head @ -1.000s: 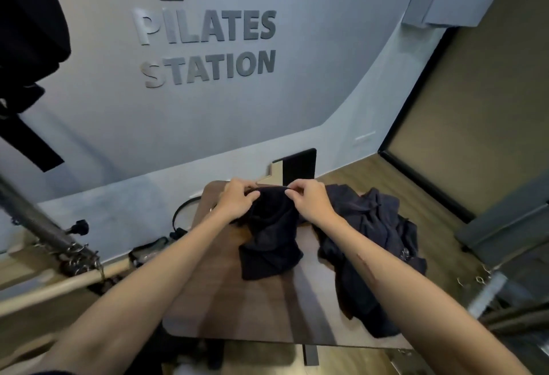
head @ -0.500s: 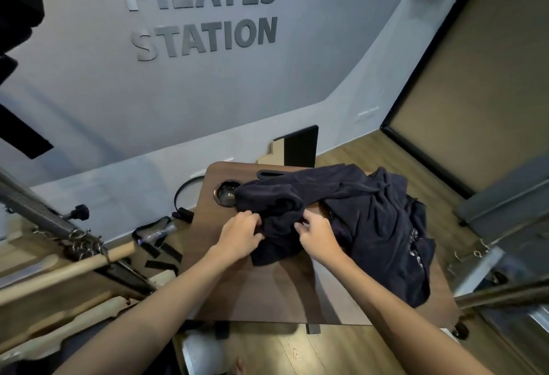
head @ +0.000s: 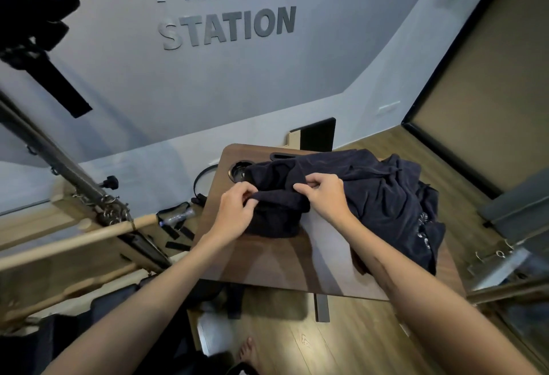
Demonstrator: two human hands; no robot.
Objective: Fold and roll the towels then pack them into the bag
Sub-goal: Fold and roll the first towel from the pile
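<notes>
left hand [head: 234, 211] pinches towel [head: 276, 211] fold | right hand [head: 323, 196] pinches same fold just beside it, likely to keep the edge even | towel pile [head: 386, 196] beyond right hand on table [head: 267, 264]

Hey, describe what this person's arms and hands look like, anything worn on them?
Both forearms are bare as far up as the picture shows, with no sleeves in view. The left hand and right hand carry no gloves, and no watch, bracelet or ring can be seen. Fingers are uncovered, with short nails.
</notes>
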